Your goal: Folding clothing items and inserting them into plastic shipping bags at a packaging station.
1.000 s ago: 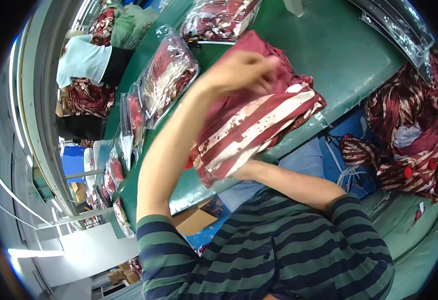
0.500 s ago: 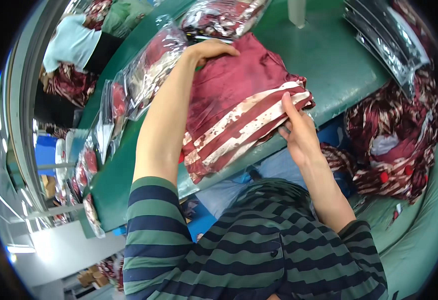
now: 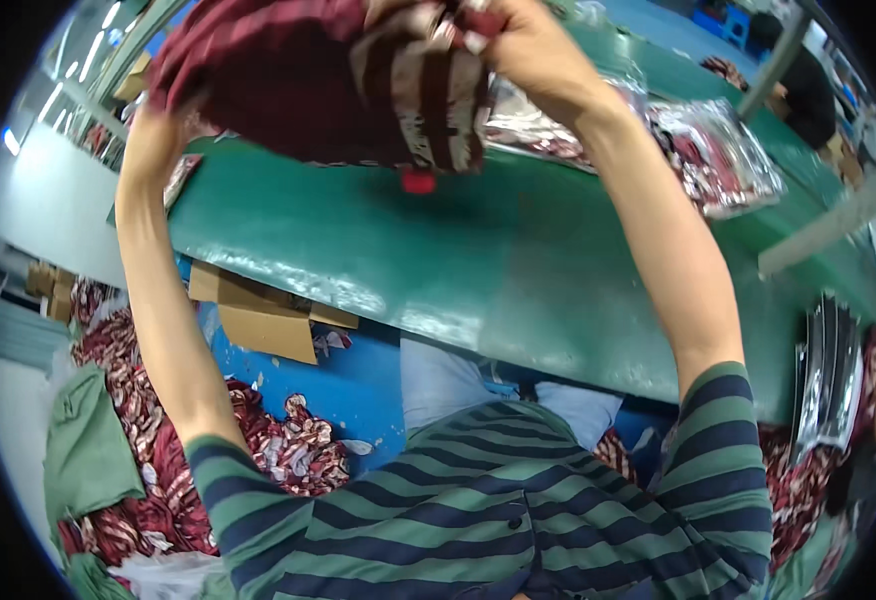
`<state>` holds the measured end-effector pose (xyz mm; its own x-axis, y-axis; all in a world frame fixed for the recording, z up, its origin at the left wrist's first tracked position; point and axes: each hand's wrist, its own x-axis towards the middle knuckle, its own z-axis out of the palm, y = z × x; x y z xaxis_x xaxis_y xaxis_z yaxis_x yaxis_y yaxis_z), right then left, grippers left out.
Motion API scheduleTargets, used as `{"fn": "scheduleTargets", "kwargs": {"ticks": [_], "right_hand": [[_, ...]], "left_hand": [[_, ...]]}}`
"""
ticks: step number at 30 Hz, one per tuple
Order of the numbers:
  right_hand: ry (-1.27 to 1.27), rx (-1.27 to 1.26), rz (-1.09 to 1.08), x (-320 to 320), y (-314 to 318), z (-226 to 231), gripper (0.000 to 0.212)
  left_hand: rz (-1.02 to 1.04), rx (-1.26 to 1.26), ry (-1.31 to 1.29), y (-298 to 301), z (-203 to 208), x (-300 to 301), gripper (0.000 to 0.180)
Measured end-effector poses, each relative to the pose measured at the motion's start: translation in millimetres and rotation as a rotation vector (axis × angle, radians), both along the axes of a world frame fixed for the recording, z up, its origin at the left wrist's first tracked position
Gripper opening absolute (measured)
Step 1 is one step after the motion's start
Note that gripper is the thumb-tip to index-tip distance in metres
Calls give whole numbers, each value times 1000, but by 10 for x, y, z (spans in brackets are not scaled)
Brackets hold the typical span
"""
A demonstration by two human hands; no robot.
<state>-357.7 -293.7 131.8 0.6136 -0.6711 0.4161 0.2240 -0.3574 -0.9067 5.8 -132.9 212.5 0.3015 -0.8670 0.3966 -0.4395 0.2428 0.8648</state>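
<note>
A dark red satiny garment [image 3: 278, 85] with cream-and-maroon stripes at one end hangs raised above the green table [image 3: 438, 240], up at the picture's top edge. My left hand [image 3: 165, 130] grips its plain red end; the fingers are blurred and partly hidden by the cloth. Closed round the striped end is my right hand [image 3: 535, 55], with a bunched bit of fabric at its fingers. A small red piece [image 3: 418, 181] shows under the garment's lower edge. Folds and motion hide the garment's exact kind.
Clear-bagged garments [image 3: 718, 155] lie on the table at the right. A cardboard box [image 3: 268, 325] stands below the table's near edge. Heaps of patterned red cloth [image 3: 293, 445] cover the floor at left. A pale post [image 3: 828, 225] and a stack of plastic bags [image 3: 826, 375] are at right.
The garment has been lifted off the table and carried up and to the left, in both hands. My right hand has risen from the near edge. The view has turned leftward.
</note>
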Motion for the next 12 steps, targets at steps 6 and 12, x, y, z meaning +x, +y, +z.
{"fn": "scheduleTargets", "kwargs": {"ticks": [6, 12], "right_hand": [[164, -731, 69, 565, -142, -1731, 53], [673, -567, 240, 121, -537, -2693, 42]], "left_hand": [[97, -88, -13, 1307, -2395, -398, 15], [133, 34, -358, 1446, -3470, -1297, 18]]}}
